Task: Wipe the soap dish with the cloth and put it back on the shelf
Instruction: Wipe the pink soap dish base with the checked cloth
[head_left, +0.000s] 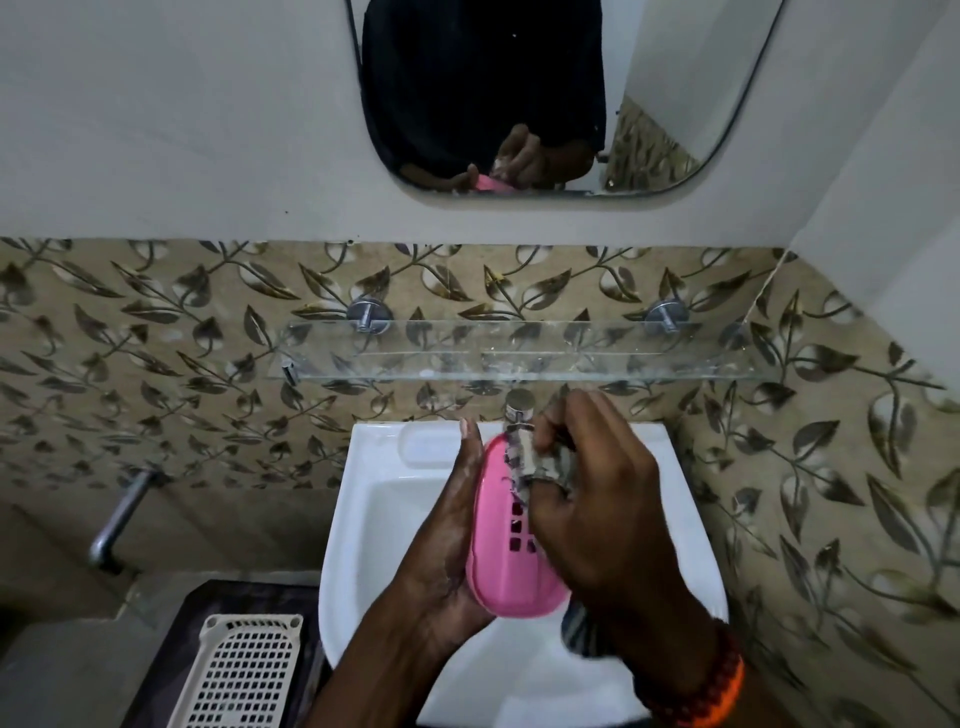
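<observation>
Single head-worn wide-angle view, looking forward and steeply down at close range. It faces the wall, with basin (363, 519) below and mirror (675, 104) above.

The glass shelf (519, 353) lies bare above the sink (384, 499); the tap (519, 408) rises just beneath its front edge.

Both forearms are bare, without sleeves. A beaded bracelet (696, 680) of dark red and orange beads circles the right wrist.
</observation>
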